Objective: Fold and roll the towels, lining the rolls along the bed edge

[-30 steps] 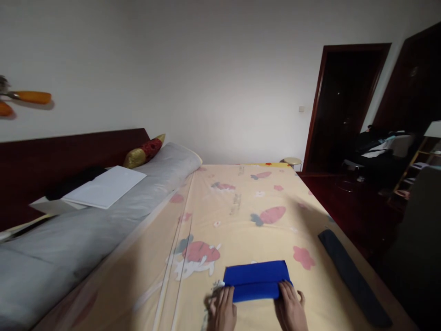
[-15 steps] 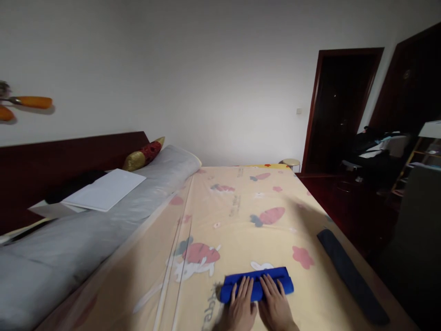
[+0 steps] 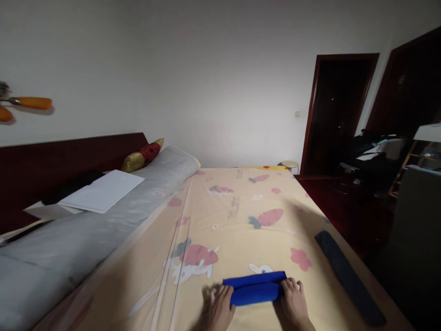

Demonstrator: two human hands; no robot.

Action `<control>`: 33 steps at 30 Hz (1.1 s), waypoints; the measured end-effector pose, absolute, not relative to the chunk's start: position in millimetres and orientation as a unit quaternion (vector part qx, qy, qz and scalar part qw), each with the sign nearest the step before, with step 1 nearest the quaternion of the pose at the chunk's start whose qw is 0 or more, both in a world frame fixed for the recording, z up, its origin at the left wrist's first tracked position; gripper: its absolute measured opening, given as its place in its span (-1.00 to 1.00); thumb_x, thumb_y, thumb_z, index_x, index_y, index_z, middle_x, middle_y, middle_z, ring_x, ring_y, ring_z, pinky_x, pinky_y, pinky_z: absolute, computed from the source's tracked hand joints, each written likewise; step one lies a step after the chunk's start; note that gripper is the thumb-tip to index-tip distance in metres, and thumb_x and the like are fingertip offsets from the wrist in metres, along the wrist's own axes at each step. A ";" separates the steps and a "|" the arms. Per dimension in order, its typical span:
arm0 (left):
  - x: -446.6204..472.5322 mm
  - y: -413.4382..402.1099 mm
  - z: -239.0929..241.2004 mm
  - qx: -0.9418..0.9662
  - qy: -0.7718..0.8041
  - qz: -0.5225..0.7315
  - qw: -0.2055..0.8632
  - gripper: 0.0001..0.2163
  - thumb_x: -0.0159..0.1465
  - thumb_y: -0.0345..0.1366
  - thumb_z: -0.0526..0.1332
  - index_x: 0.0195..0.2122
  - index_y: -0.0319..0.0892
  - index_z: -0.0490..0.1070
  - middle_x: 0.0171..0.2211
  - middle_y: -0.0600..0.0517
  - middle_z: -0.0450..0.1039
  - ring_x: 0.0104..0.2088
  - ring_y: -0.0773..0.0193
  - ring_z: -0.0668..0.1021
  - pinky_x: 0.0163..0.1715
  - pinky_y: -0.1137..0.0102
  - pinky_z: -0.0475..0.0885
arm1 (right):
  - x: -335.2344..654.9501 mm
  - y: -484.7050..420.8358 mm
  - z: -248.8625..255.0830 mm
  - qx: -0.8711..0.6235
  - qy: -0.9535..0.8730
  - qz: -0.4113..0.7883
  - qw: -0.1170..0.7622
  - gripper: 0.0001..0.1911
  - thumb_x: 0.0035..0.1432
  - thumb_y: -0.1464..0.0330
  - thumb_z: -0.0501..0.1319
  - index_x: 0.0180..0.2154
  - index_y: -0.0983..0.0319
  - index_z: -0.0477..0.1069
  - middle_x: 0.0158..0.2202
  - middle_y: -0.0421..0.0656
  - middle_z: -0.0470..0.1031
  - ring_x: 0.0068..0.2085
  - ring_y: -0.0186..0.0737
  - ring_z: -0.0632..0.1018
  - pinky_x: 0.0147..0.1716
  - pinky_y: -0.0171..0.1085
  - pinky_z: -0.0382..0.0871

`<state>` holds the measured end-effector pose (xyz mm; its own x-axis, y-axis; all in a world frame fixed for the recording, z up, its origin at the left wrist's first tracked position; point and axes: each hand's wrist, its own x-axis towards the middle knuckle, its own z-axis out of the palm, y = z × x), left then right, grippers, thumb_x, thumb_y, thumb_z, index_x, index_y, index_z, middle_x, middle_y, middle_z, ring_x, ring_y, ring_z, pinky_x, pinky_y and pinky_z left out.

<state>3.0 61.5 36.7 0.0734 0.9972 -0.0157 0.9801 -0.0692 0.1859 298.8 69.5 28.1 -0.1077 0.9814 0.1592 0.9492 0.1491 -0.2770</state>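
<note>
A bright blue cloth [image 3: 255,294], mostly rolled with a flat strip along its far side, lies on the patterned bedsheet [image 3: 237,234]. My left hand [image 3: 222,307] has its fingers curled round the roll's left end. At the right end, my right hand [image 3: 293,301] grips the roll with bent fingers. Both thumbs are largely hidden. To the right, a long dark folded or rolled piece of fabric [image 3: 349,276] lies along the bed's edge, apart from my hands.
Grey bedding [image 3: 134,202] runs along the left, with a white flat sheet or board [image 3: 105,191] on it. A red and gold cushion [image 3: 143,155] leans by the headboard [image 3: 69,154]. Beyond the bed's far edge stands a stool [image 3: 290,164].
My hands have moved apart from the middle of the blue roll to its two ends. Their fingers were flat on top and are now curled round the ends.
</note>
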 end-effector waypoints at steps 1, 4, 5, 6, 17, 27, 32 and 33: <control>1.4 69.7 44.9 0.727 0.679 0.048 0.088 -0.50 0.10 -0.38 0.03 0.10 -0.06 0.36 0.21 0.00 0.32 0.26 0.15 0.26 0.28 0.02 -0.05 | 295.5 76.1 37.7 -0.651 -0.744 0.061 0.140 -0.63 0.06 0.44 0.03 -0.13 0.19 0.48 -0.02 -0.03 0.50 0.06 0.05 0.43 0.15 0.12 0.06; 0.1 88.5 61.3 0.726 0.679 0.033 0.098 -0.44 0.05 -0.39 0.05 0.14 -0.12 0.32 0.29 -0.05 0.17 0.32 0.11 0.14 0.29 0.00 -0.08 | 284.5 93.3 54.1 -0.646 -0.748 0.071 0.132 -0.54 -0.02 0.51 0.00 -0.10 0.26 0.48 0.02 0.05 0.47 0.08 0.09 0.42 0.15 0.18 0.06; 2.8 91.5 63.4 0.735 0.671 0.037 0.094 -0.40 0.05 -0.42 0.05 0.18 -0.12 0.28 0.32 -0.03 0.11 0.33 0.14 0.10 0.30 0.04 -0.07 | 279.2 96.6 55.3 -0.644 -0.750 0.073 0.134 -0.48 -0.03 0.53 -0.01 -0.02 0.26 0.45 0.06 0.05 0.44 0.11 0.08 0.40 0.15 0.17 0.07; 7.2 92.8 64.0 0.748 0.656 0.046 0.091 -0.38 0.06 -0.45 0.03 0.22 -0.11 0.22 0.33 0.00 0.07 0.34 0.19 0.06 0.31 0.10 -0.04 | 272.9 98.2 54.7 -0.641 -0.751 0.077 0.136 -0.41 -0.03 0.53 -0.02 0.06 0.25 0.39 0.11 0.03 0.40 0.16 0.05 0.36 0.17 0.15 0.07; 7.0 78.7 35.5 0.813 0.571 0.113 0.004 -0.44 0.29 -0.24 0.01 0.32 0.05 -0.05 0.32 0.11 0.09 0.30 0.19 0.17 0.29 0.19 0.08 | 276.3 87.8 12.0 -0.543 -0.808 0.070 0.218 -0.41 0.27 0.22 -0.04 0.31 0.06 -0.03 0.31 -0.17 0.10 0.30 -0.10 0.17 0.25 0.00 0.02; -2.6 98.0 36.1 0.768 0.636 0.063 0.034 -0.51 0.27 -0.13 0.03 0.25 0.05 0.13 0.25 0.07 0.25 0.26 0.22 0.23 0.24 0.17 0.00 | 289.0 101.3 25.2 -0.567 -0.792 0.135 0.182 -0.43 0.22 0.18 0.01 0.25 0.11 0.13 0.28 -0.11 0.18 0.29 -0.10 0.18 0.24 0.01 -0.01; -11.5 95.2 49.8 0.763 0.643 0.061 0.011 -0.57 0.26 -0.15 0.06 0.17 0.06 0.24 0.16 -0.01 0.35 0.22 0.10 0.28 0.18 0.09 0.07 | 299.4 101.5 59.2 -0.580 -0.775 0.181 0.173 -0.47 0.08 0.34 0.06 0.13 0.12 0.30 0.16 -0.06 0.35 0.22 -0.06 0.30 0.20 0.09 -0.03; -13.0 93.9 51.0 0.762 0.645 0.061 0.009 -0.57 0.25 -0.16 0.07 0.17 0.06 0.25 0.15 -0.02 0.36 0.21 0.08 0.28 0.18 0.07 0.07 | 302.3 102.2 67.1 -0.579 -0.774 0.185 0.178 -0.48 0.04 0.37 0.07 0.08 0.12 0.34 0.11 -0.06 0.41 0.17 -0.05 0.36 0.18 0.07 0.01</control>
